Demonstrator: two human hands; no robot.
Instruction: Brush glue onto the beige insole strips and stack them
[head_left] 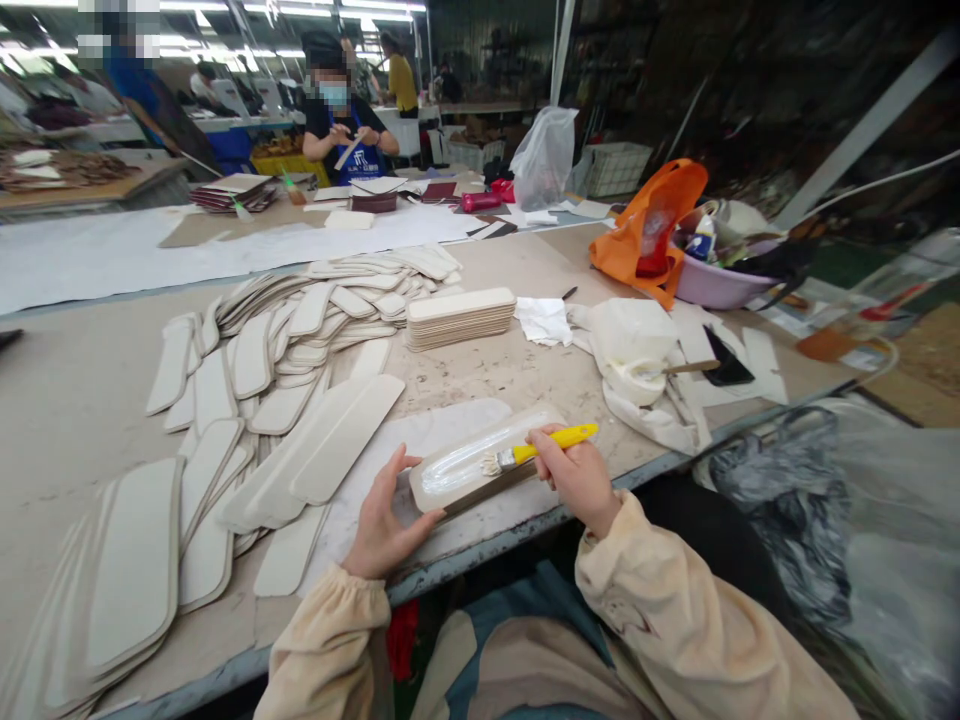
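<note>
My right hand (576,477) is closed on a yellow-handled brush (538,450), whose bristles rest on a long cream pad (469,462) wet with shiny glue. My left hand (384,520) lies flat against the pad's left end with its fingers stretched out, steadying the pad at the table's near edge. The pad sits on a pale sheet (420,440). Two more long pads (330,450) lie just left of it.
Many cream pads (247,370) are spread across the left of the table, and a neat stack (459,316) stands behind. A glue bowl on cloth (637,370), an orange bag (652,240) and a basin (712,285) are at right. A masked person (346,130) works opposite.
</note>
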